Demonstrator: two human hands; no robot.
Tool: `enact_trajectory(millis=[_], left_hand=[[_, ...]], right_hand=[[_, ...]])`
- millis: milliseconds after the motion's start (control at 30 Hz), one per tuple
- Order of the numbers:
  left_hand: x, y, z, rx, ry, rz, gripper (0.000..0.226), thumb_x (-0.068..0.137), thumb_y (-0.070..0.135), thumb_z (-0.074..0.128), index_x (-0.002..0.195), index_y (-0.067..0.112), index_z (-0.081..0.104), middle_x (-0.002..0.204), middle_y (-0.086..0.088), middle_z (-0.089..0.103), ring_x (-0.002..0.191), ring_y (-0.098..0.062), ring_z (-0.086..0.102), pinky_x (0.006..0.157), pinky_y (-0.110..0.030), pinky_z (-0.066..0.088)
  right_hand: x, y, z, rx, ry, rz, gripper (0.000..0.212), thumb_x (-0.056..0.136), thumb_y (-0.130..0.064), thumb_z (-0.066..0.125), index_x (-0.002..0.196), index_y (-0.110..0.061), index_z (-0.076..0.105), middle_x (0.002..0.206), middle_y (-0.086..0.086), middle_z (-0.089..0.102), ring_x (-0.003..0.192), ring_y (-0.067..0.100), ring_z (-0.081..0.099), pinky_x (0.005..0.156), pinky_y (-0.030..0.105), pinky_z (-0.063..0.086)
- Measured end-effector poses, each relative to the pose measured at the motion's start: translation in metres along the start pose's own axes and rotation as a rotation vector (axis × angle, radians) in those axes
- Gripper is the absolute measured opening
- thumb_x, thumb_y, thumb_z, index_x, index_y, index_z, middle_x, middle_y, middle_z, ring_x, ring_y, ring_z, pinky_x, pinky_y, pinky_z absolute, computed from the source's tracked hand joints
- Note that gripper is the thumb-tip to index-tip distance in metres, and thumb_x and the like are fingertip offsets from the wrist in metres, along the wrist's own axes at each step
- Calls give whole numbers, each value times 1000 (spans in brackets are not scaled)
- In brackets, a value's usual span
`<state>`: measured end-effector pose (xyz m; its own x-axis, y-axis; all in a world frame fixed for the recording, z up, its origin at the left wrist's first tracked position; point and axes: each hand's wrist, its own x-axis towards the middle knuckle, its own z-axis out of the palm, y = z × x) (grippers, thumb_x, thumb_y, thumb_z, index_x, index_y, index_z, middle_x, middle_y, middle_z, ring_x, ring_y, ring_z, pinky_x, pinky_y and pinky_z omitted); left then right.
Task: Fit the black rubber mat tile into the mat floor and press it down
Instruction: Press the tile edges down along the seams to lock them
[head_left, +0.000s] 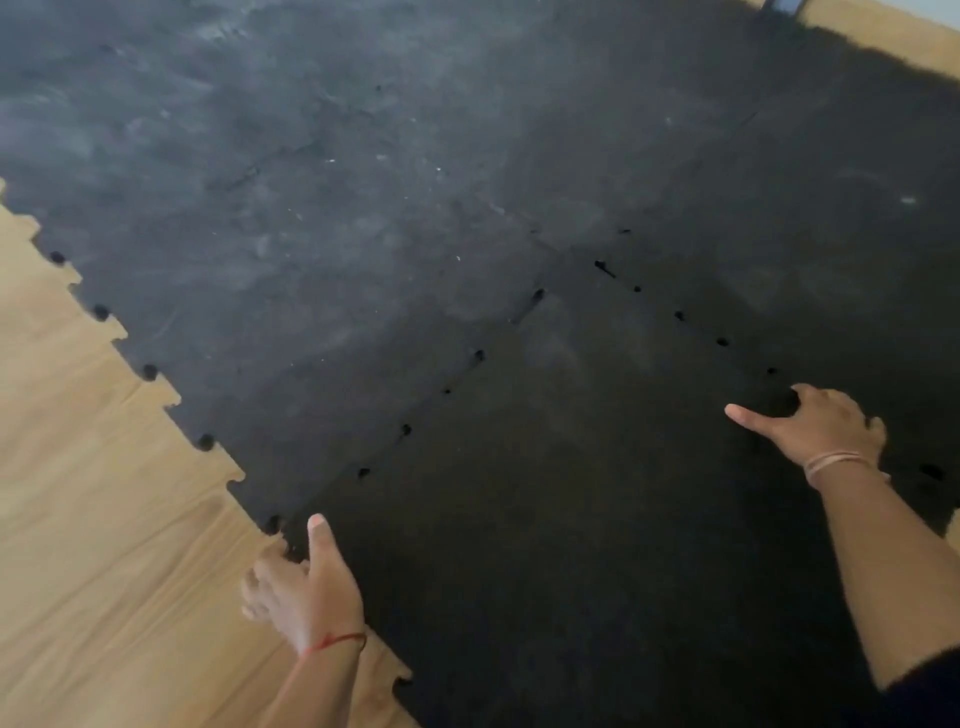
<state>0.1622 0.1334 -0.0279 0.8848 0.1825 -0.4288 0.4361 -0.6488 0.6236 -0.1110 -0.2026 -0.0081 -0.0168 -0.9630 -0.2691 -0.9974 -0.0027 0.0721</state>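
A black rubber mat tile (582, 467) with jigsaw-tooth edges lies in the near middle, between my hands. Its left and right seams show small dark gaps against the mat floor (322, 218), a wide dusty black sheet of joined tiles stretching away. My left hand (306, 587) grips the tile's near-left toothed edge, thumb on top and fingers curled under at the wooden floor. My right hand (815, 426) holds the tile's right edge at the seam, thumb stretched flat on the tile and fingers curled down into the seam.
A light wooden floor (93, 519) borders the mat on the left and shows again at the top right corner (904, 36). A small pale object (782, 6) stands at the top edge. The mat's left border is toothed.
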Motion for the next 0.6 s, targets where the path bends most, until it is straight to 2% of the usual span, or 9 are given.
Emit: enact_trajectory(millis=[100, 233, 367, 500, 600], left_hand=[[7, 7, 5, -18, -58, 160, 47, 90, 28, 50, 123, -5, 46, 131, -26, 44, 129, -35, 28, 109, -42, 16], [17, 6, 7, -20, -87, 174, 45, 89, 26, 54, 123, -3, 45, 128, -24, 47, 123, -37, 36, 106, -44, 25], [18, -9, 3, -5, -148, 159, 44, 88, 29, 54, 119, -3, 48, 118, -22, 54, 111, -37, 49, 99, -50, 40], [15, -22, -1, 66, -217, 137, 41, 88, 32, 53, 110, -3, 53, 111, -24, 58, 105, -39, 53, 96, -54, 43], [11, -26, -5, 58, -153, 113, 48, 84, 31, 60, 118, -2, 50, 118, -21, 55, 120, -35, 41, 103, -50, 36]], right_hand=[[3, -1, -4, 37, -33, 53, 97, 71, -70, 58, 142, -8, 36, 147, 19, 36, 138, 37, 29, 112, 54, 22], [7, -5, -10, 59, -84, 90, 95, 72, -64, 64, 142, -6, 35, 149, 19, 34, 137, 39, 30, 112, 54, 23], [7, -23, -3, 120, 75, -27, 103, 71, -60, 67, 146, -5, 24, 156, 16, 19, 143, 33, 16, 112, 55, 19], [9, -64, 7, 96, 2, -185, 108, 71, -68, 60, 149, -8, 15, 159, 12, 10, 146, 29, 10, 114, 49, 15], [18, -85, 2, 94, -6, -203, 107, 73, -72, 53, 148, -7, 16, 158, 14, 12, 145, 30, 11, 115, 47, 15]])
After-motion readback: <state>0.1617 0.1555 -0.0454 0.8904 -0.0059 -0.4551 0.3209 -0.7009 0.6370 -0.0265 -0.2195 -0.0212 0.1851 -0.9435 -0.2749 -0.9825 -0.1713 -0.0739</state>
